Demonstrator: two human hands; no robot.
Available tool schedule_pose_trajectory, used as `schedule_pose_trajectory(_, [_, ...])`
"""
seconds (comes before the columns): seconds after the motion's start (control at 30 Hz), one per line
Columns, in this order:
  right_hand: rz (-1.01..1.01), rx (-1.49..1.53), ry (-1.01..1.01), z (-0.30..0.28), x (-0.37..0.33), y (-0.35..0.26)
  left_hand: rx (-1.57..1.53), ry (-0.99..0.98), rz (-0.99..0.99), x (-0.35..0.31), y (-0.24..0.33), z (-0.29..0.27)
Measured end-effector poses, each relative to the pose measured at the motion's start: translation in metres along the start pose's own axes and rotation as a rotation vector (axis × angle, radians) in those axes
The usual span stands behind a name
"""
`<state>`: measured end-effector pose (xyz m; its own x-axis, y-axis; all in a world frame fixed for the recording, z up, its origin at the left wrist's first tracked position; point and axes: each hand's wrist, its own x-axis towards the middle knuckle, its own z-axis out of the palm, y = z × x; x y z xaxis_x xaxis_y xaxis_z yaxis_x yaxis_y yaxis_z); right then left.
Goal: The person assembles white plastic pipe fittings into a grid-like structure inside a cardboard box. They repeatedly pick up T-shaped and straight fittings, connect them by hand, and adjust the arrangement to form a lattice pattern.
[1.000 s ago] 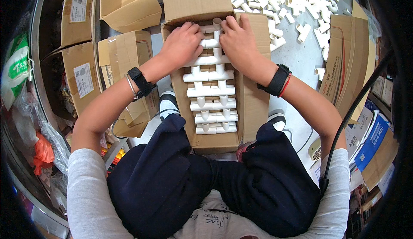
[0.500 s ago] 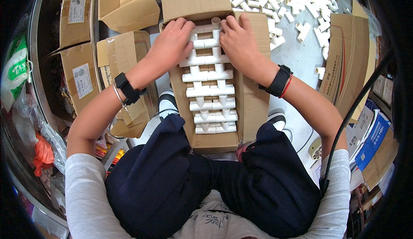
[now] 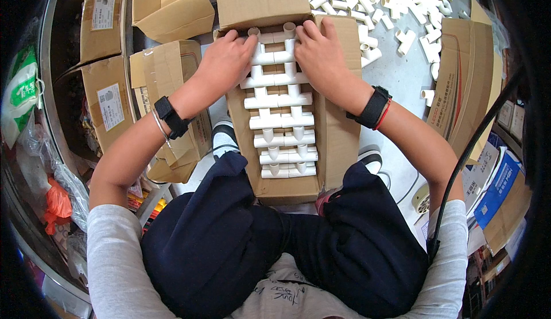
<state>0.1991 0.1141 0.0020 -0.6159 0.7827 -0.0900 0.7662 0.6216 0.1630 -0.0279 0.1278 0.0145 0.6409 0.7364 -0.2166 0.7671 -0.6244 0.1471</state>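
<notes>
An open cardboard box [image 3: 340,141] stands between my legs, with paired rows of white plastic pipe tees [image 3: 265,122] laid inside. At its far end, two tees have their round mouths upward. My left hand [image 3: 228,59] is closed around the far left pipe tee [image 3: 254,32], its fingers curled down beside the mouth. Opposite it, my right hand [image 3: 322,55] is closed at the far right pipe tee [image 3: 289,31], fingertips against its outer side. Both thumbs and the lower parts of those tees are partly hidden by my hands.
Loose white pipe fittings [image 3: 390,9] lie heaped on the floor at the far right. Another open carton [image 3: 465,83] stands right of them. Cardboard boxes [image 3: 172,89] line the left side, beside a metal-edged shelf. A black cable [image 3: 479,132] hangs near my right arm.
My left hand has shifted slightly left and down, and its fingers have drawn in. The far left tee's mouth now shows beside them. My right hand has barely moved.
</notes>
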Motion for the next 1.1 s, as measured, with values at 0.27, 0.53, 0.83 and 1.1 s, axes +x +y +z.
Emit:
schedule_pose_trajectory(0.27, [0.003,0.001,0.097,0.004,0.0,0.0,0.054,0.011,0.035,-0.002,-0.002,0.004])
schedule_pose_trajectory(0.53, [0.003,0.032,0.081,0.002,-0.001,0.001,0.072,0.025,0.04,-0.002,-0.001,0.004])
schedule_pose_trajectory(0.83, [-0.006,0.026,0.104,0.004,-0.002,0.002,0.087,0.003,0.049,-0.002,-0.001,0.002])
schedule_pose_trajectory(1.1, [-0.044,0.118,0.205,-0.006,-0.009,0.005,0.121,0.089,0.093,-0.007,0.01,-0.013])
